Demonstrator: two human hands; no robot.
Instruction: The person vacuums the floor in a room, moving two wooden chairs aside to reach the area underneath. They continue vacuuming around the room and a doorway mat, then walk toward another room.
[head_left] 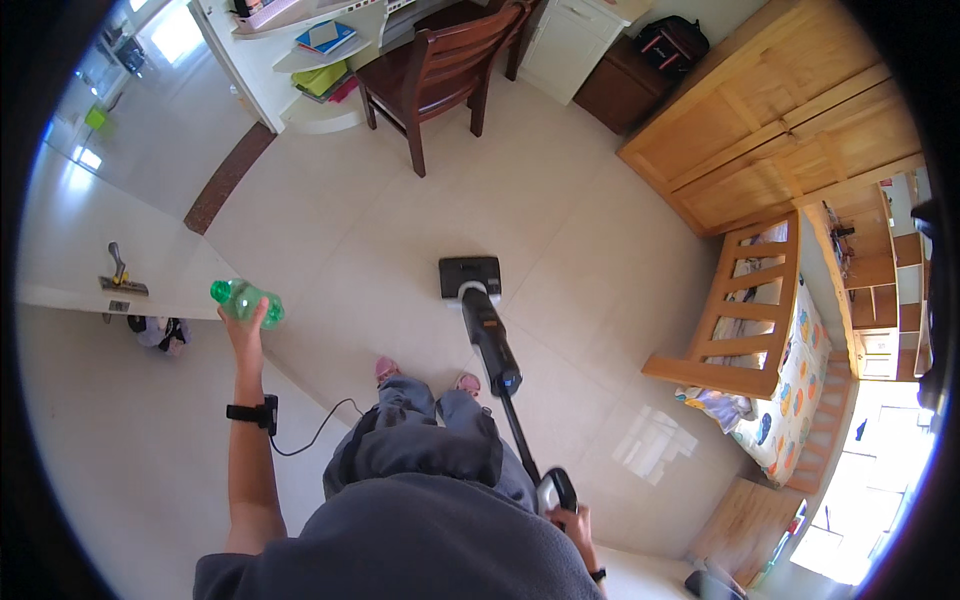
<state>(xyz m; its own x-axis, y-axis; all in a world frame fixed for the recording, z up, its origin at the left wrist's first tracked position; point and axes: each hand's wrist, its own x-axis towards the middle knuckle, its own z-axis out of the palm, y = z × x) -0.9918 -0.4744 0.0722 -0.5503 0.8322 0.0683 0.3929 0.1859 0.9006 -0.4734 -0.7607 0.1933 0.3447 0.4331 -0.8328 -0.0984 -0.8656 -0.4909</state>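
A green plastic bottle [247,302] lies crosswise in my left hand [243,318], which is raised at the left with its fingers wrapped round the bottle. Low on the right, my right hand [573,526] grips the handle of a stick vacuum cleaner [492,340]. Its dark wand slants forward and to the left. The black floor head [470,277] rests flat on the tiles, ahead of my feet in pink slippers [387,369]. A black device [268,412] is strapped to my left wrist, with a cable running from it toward my body.
A dark wooden chair [440,75] stands ahead by a white desk. On the right are a wooden wardrobe [760,110] and a bed with a slatted wooden end [745,300]. A white door [120,250] with a handle is at the left, near a brown threshold [228,178].
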